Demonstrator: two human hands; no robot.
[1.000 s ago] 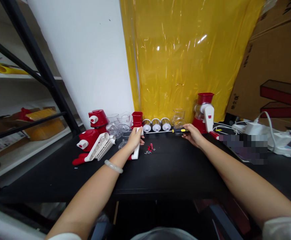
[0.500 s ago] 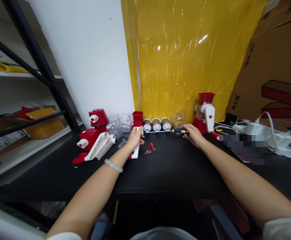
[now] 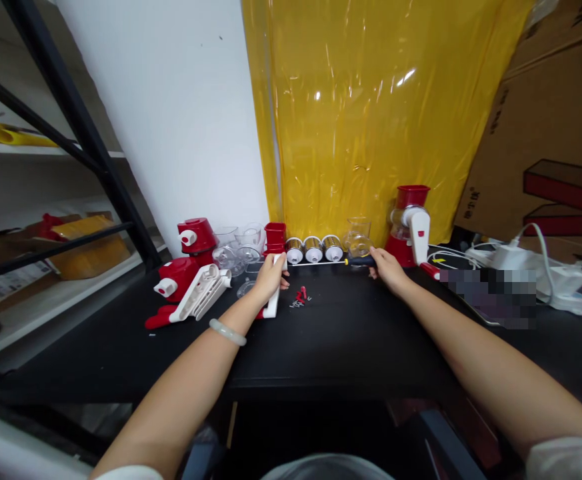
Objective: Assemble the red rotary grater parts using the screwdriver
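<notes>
Screwdriver (image 3: pixel 358 261) in right grip (image 3: pixel 388 270), white handle (image 3: pixel 273 304) in left grip (image 3: pixel 268 278); box lettering (image 3: pixel 472 198) illegible

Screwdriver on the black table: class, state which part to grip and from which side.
Grip the thick handle of the screwdriver, coming from the right and above: it lies flat, thin shaft pointing left, handle end under the right hand.

The right hand (image 3: pixel 389 269) slides a little further along the screwdriver (image 3: pixel 357 261) lying near the back of the table, edging away from the red grater towards the row of metal drums. Its fingers (image 3: pixel 375 255) now curl over the handle, so the yellow band that showed beside them a second ago is covered. Only the dark end with its small yellow tip sticks out.
</notes>
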